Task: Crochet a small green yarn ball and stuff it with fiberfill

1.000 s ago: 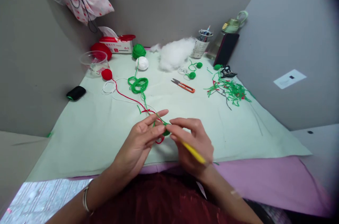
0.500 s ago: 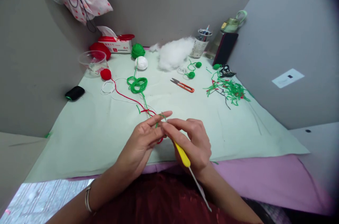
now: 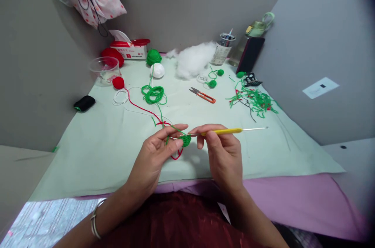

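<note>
Between the thumb and fingers of my left hand point(image 3: 158, 152) is a small green crochet piece point(image 3: 185, 141), with green yarn running over the forefinger. My right hand point(image 3: 224, 152) grips the yellow handle of a crochet hook point(image 3: 225, 131), held nearly level. Its thin left tip meets the top of the green piece; whether it passes through a stitch I cannot tell. Red yarn point(image 3: 176, 158) hangs in a loop beneath the piece. The green strand leads back to a loose green yarn coil point(image 3: 152, 94).
Orange-handled thread snips point(image 3: 202, 95) lie mid-table before white stuffing point(image 3: 195, 60). Green yarn scraps point(image 3: 258, 101) are heaped at right, near a phone point(image 3: 250, 54) and a bottle point(image 3: 256, 28). A plastic cup point(image 3: 104, 70), red ball point(image 3: 118, 82) and black spool point(image 3: 84, 103) are at left.
The hook has swung from slanting down toward my body to nearly level, its rear end now pointing right. My right hand has turned and shifted rightward, uncovering the green piece.
</note>
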`<action>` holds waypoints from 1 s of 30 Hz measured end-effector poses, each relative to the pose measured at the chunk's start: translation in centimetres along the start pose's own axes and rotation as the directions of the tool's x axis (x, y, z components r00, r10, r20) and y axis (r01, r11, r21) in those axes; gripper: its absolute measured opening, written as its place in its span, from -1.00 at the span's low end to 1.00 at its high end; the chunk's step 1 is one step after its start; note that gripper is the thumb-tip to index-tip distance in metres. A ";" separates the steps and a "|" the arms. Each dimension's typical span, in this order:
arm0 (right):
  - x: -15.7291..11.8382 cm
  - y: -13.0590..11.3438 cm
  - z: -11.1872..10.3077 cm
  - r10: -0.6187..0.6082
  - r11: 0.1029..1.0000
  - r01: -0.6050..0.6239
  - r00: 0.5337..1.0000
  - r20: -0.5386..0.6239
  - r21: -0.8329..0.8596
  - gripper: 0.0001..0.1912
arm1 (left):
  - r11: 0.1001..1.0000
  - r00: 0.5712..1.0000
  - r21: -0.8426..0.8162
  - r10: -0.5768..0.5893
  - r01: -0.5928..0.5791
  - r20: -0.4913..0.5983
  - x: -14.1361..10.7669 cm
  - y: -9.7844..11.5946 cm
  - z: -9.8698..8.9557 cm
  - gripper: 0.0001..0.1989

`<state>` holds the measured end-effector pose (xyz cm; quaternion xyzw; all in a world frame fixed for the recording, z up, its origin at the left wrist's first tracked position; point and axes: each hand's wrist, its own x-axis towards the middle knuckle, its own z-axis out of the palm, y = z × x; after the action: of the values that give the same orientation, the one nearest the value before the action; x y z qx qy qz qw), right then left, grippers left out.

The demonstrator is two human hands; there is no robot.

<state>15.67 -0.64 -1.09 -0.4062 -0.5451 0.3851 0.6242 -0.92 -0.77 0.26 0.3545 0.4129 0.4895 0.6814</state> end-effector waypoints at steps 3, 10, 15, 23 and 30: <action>0.1 0.0 -0.1 0.045 0.994 -0.048 0.998 0.040 0.100 -0.77 | 1.000 1.000 -0.007 0.002 -0.002 0.008 0.0 0.1 -0.2 -0.71; -0.8 -1.2 0.2 -0.281 0.902 0.307 0.951 0.129 -0.303 -0.78 | 0.983 0.986 0.120 0.148 -0.138 -0.082 -0.3 -0.2 0.0 -0.74; -1.2 -0.4 0.3 -0.565 0.503 0.649 0.747 0.352 -0.570 -0.78 | 0.995 0.990 -0.009 0.096 -0.097 -0.106 -0.3 -0.3 0.7 -0.56; -0.9 -0.6 0.2 -0.245 0.961 0.240 0.969 -0.020 -0.135 -0.75 | 0.968 0.989 -0.209 -0.129 0.141 0.070 0.3 0.6 -0.3 -0.55; -0.4 -1.1 0.8 -0.159 0.984 0.162 0.986 0.044 -0.078 -0.79 | 0.997 0.999 -0.068 -0.027 0.029 0.027 0.1 0.0 0.3 -0.57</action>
<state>14.85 -1.35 -0.18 -0.3788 -0.6027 0.3185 0.6259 -0.59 -0.68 0.32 0.3313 0.3921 0.4891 0.7052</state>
